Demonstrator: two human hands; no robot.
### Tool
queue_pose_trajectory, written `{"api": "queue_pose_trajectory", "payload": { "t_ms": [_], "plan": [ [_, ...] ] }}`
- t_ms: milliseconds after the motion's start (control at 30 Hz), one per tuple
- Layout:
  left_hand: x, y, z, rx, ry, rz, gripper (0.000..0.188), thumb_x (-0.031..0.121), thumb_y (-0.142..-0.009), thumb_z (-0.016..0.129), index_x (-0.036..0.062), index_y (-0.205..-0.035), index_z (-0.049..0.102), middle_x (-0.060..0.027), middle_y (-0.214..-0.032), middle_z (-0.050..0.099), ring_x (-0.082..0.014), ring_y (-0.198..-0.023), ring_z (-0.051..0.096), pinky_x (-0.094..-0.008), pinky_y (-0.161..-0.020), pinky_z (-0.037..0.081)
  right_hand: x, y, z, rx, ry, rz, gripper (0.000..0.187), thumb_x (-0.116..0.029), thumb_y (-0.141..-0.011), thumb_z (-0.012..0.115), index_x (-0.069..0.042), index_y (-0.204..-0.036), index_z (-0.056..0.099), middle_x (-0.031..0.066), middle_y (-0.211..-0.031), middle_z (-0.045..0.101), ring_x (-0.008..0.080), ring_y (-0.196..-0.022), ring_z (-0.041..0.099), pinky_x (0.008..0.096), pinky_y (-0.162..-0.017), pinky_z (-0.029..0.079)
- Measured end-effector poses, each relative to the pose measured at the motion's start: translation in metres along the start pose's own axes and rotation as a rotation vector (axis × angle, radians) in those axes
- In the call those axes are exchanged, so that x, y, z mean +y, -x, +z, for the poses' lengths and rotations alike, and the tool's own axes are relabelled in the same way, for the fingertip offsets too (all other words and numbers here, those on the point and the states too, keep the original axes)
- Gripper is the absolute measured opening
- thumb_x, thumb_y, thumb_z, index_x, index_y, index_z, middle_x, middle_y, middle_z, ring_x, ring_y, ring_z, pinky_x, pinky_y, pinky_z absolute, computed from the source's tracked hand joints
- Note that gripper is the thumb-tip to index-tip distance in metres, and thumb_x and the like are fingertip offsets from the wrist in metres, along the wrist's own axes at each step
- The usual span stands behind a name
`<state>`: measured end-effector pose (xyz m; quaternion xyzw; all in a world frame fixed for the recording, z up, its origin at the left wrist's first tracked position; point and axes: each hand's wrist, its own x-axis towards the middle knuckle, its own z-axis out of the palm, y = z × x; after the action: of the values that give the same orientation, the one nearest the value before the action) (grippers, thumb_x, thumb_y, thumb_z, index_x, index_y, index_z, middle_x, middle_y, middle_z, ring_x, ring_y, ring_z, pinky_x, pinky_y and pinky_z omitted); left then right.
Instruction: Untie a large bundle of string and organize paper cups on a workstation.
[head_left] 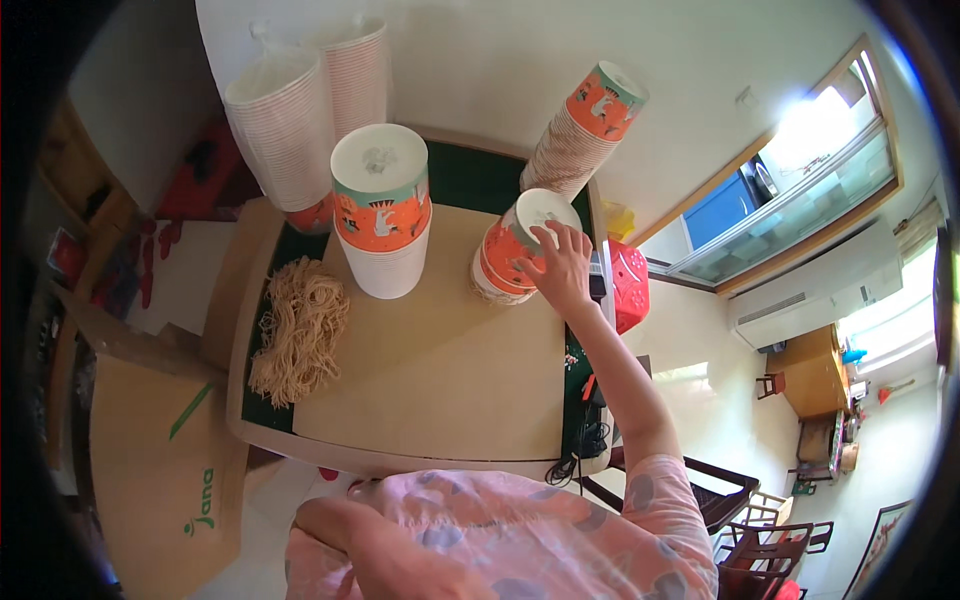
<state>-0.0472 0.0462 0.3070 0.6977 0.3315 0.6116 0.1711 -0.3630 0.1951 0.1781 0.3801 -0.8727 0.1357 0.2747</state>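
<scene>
My right hand (562,262) reaches forward to an upside-down paper bucket (508,245), orange and green with a white base. Its fingers are spread and bent, lying over the bucket's near right side and top edge. Beneath that bucket a rim with pale string shows. To the left stands another upturned printed bucket (382,215), set over a plain white one (388,272). A bundle of beige string (302,332) lies at the table's left edge. My left forearm (370,545) crosses low in front of my body; the left hand's fingers cannot be made out.
Tall stacks of white buckets (278,125) in clear plastic stand at the back left. A leaning stack of printed buckets (580,135) is at the back right. A beige board (440,380) covers the table's middle. Black cables (590,440) lie front right; a cardboard box (165,460) stands left.
</scene>
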Motion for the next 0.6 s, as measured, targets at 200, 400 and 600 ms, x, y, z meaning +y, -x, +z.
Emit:
{"api": "queue_pose_trajectory", "payload": {
  "t_ms": [200,400,600],
  "plan": [
    [-0.003,0.009,0.032,-0.137,-0.231,-0.052,0.030,0.024,-0.090,0.047,-0.0037,-0.099,0.050,-0.0166,-0.096,0.055,-0.0253,-0.090,0.054,-0.0348,-0.073,0.046,-0.008,0.030,-0.027,0.026,-0.127,0.091,0.033,-0.013,-0.072,0.064,-0.011,-0.103,0.056,0.0084,-0.109,0.052,0.0282,-0.104,0.048,0.0415,-0.091,0.034],
    [0.023,-0.012,0.014,0.035,-0.176,0.033,0.018,0.022,-0.088,0.051,0.0083,-0.095,0.060,-0.0083,-0.096,0.059,-0.0245,-0.092,0.059,-0.0329,-0.075,0.049,-0.027,0.070,-0.063,-0.086,-0.422,0.167,0.020,-0.004,-0.073,0.062,-0.006,-0.093,0.059,0.0094,-0.099,0.056,0.0280,-0.096,0.052,0.0380,-0.082,0.042],
    [0.028,-0.014,0.002,-0.023,0.012,-0.114,0.021,0.017,-0.091,0.047,0.0010,-0.105,0.050,-0.0165,-0.093,0.057,-0.0301,-0.084,0.058,-0.0343,-0.070,0.047,-0.112,0.070,-0.169,-0.396,-1.392,-0.079,0.005,-0.001,-0.083,0.057,0.002,-0.085,0.060,0.0133,-0.085,0.063,0.0270,-0.077,0.060,0.0357,-0.068,0.048]
  ]
}}
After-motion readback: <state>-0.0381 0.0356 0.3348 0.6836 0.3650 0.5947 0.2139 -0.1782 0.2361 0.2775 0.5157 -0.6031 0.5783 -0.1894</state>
